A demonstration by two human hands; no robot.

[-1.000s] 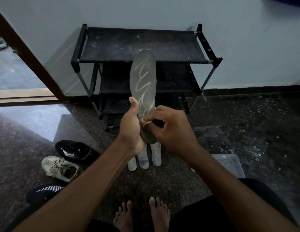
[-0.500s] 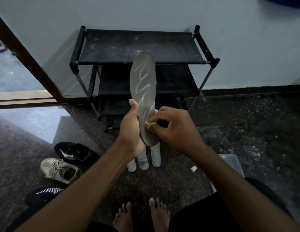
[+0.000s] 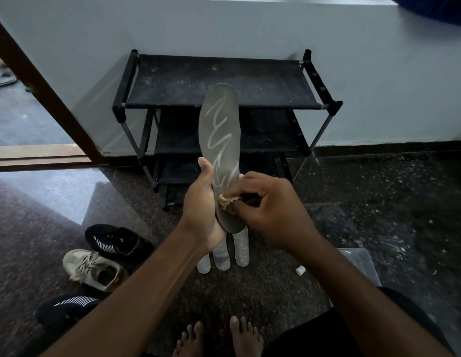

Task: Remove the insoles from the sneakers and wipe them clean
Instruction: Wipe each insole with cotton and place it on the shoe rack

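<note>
Head camera: the dark insole [image 3: 220,130] stands nearly upright in front of the black shoe rack [image 3: 219,81]. Its long axis runs bottom to top, the toe end up and leaning slightly right, the heel end down. Its broad face, marked with pale wavy streaks, is turned toward the camera. The left hand [image 3: 201,210] grips the heel half, thumb laid along the left edge and the heel seated against the palm. The right hand [image 3: 270,212] has its fingers curled, pinching a small tan cloth [image 3: 225,200] against the lower face of the insole.

A clear plastic box [image 3: 363,264] sits on the floor at right, partly behind the right forearm – what it holds cannot be made out. A small white cylinder [image 3: 300,270] lies just beside it. Three pale insoles [image 3: 221,256] lie side by side on the floor under the hands.

Compared with a second ago, both grips match and the insole keeps its upright pose – the cloth is on the same heel half
</note>
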